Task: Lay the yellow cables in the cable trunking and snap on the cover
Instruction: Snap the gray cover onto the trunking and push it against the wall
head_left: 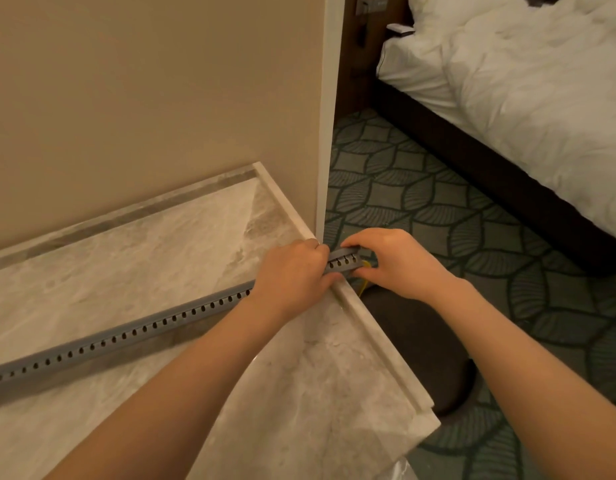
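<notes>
Grey plastic cable trunking [126, 336] with a row of slots down its side lies slantwise across the marble countertop [334, 368], from the lower left of my view up to the right-hand edge. Its far end juts a little past that edge, and both hands meet there. The left hand [292, 271] sits over the trunking just inside the countertop edge, fingers curled around it, so the piece under the palm is hidden from me. The right hand [393, 261] is just beyond the edge and pinches the very tip, fingers on top and thumb underneath. Four slots show in the short gap between the two hands.

I count one length of trunking and two hands. Of the yellow cable [363, 288] I see only a short bit hanging under the right thumb, off the countertop; I cannot tell how many strands it is, nor whether the cover is on.

Below the hands a dark round stool [421, 344] stands on the leaf-patterned carpet [403, 174], with one bed in white bedding [524, 81] behind it and a beige wall [144, 98] behind the countertop
</notes>
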`<state>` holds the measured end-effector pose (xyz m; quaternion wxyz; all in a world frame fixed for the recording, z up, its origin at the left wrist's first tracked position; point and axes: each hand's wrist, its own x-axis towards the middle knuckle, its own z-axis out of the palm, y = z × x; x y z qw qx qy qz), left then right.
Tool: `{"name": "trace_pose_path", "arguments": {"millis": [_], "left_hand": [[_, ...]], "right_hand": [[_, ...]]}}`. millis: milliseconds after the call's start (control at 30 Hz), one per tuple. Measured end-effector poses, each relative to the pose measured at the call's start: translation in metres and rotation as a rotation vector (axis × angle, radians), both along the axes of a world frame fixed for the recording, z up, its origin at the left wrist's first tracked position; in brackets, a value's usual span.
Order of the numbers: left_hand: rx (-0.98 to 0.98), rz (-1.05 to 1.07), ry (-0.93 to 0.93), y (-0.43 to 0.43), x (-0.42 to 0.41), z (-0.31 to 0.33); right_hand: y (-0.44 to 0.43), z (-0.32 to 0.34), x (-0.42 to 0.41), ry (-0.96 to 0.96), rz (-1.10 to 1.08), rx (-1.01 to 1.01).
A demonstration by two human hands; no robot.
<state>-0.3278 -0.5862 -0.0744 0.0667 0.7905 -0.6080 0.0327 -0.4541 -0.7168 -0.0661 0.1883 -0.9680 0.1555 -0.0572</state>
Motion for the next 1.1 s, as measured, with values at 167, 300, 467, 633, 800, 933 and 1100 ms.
{"name": "trace_pose_path", "arguments": {"millis": [167,300,467,633,800,933,1100], "left_hand": [[0.006,-0.037,-0.081,0.0,-0.003,-0.001],[-0.015,-0.067,-0.135,0.002,-0.005,-0.002],[-0.046,-0.098,-0.131,0.004,-0.006,-0.004],[-0.061,-0.058,-0.076,0.006,-0.003,-0.007],[-0.002,-0.03,-0.034,0.011,0.001,-0.005],[0.045,0.002,-0.041,0.01,-0.002,-0.004],[0.073,-0.006,-0.059,0.009,-0.008,-0.003]], "right_hand": [[-0.003,0.001,0.002,0.002,0.004,-0.001],[-0.002,0.001,0.002,-0.004,0.019,-0.02],[-0.002,0.0,0.003,0.002,0.032,-0.047],[0.0,-0.005,0.001,0.014,0.057,-0.082],[0.004,-0.007,0.002,0.065,0.05,-0.117],[0.006,-0.008,0.007,0.168,0.052,-0.192],[0.008,-0.004,0.011,0.167,0.081,-0.261]]}}
